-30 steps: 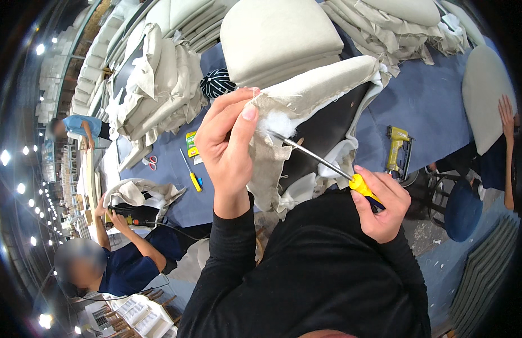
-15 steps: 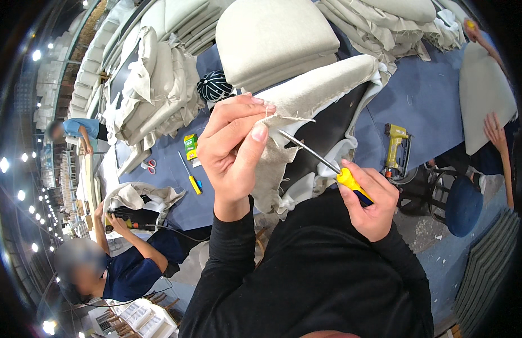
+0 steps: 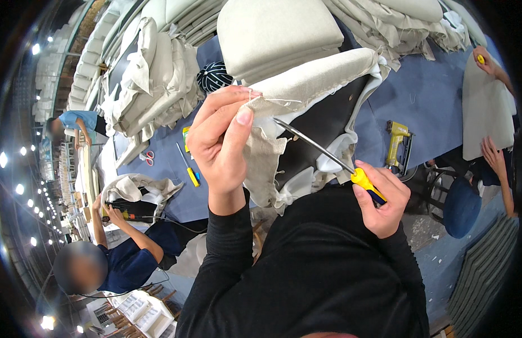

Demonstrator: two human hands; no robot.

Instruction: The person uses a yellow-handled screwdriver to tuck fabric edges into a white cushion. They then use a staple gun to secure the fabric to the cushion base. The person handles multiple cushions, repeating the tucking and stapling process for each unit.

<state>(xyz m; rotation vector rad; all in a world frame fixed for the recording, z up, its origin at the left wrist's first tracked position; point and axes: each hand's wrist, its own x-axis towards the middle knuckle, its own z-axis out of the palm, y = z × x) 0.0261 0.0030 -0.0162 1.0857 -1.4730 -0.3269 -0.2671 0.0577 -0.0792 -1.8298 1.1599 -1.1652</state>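
My left hand (image 3: 221, 138) pinches the frayed edge of beige upholstery fabric (image 3: 264, 155) between thumb and fingers. The fabric belongs to a seat cushion (image 3: 323, 76) lying tilted in front of me, with its dark underside board (image 3: 326, 127) and white lining (image 3: 334, 160) showing. In my right hand (image 3: 383, 205) is a screwdriver (image 3: 362, 180) with a yellow and dark blue handle. Its long metal shaft points up and left, and the slightly bent-looking tip sits over the underside near the fabric edge, apart from my left fingers.
A stack of finished cushions (image 3: 278, 39) stands behind, and loose covers (image 3: 159, 90) pile up at left. On the blue-grey table (image 3: 430, 101) lie a staple gun (image 3: 397, 146), another screwdriver (image 3: 189, 166), scissors (image 3: 148, 158) and a patterned cap (image 3: 213, 77). Co-workers handle cushions at left and right.
The screwdriver has come out from beside the pinched fabric and moved slightly right, its tip now farther from my left fingers. My left hand has shifted a little left with the fabric edge.
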